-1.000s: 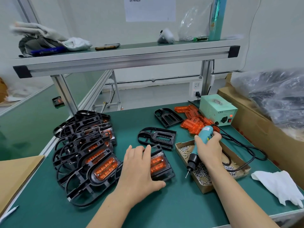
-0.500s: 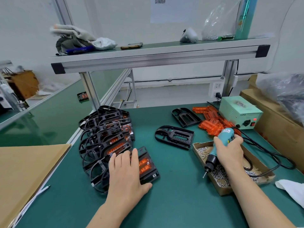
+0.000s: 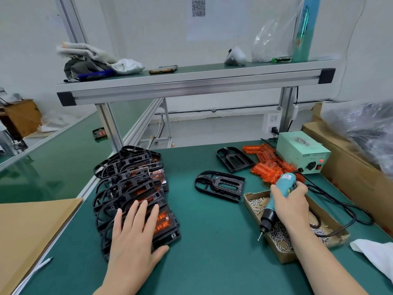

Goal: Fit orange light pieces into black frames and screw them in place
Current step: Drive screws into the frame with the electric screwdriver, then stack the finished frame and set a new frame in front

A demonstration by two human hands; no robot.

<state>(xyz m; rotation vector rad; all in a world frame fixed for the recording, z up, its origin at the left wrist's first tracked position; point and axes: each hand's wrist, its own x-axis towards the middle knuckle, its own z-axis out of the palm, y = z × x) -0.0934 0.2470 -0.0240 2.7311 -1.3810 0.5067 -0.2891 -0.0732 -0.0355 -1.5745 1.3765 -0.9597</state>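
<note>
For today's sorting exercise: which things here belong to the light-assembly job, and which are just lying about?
Job: empty black frame, orange light pieces, box of screws, electric screwdriver, finished stack.
Lying about: white cloth, phone, bundled rags, cardboard sheet.

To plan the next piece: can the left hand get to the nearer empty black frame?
Probably yes: the left hand lies flat on the finished stack, holding nothing, and only bare mat separates it from the empty frame.

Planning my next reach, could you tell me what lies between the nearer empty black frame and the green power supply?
The pile of orange light pieces lies there, as the head view shows.
</note>
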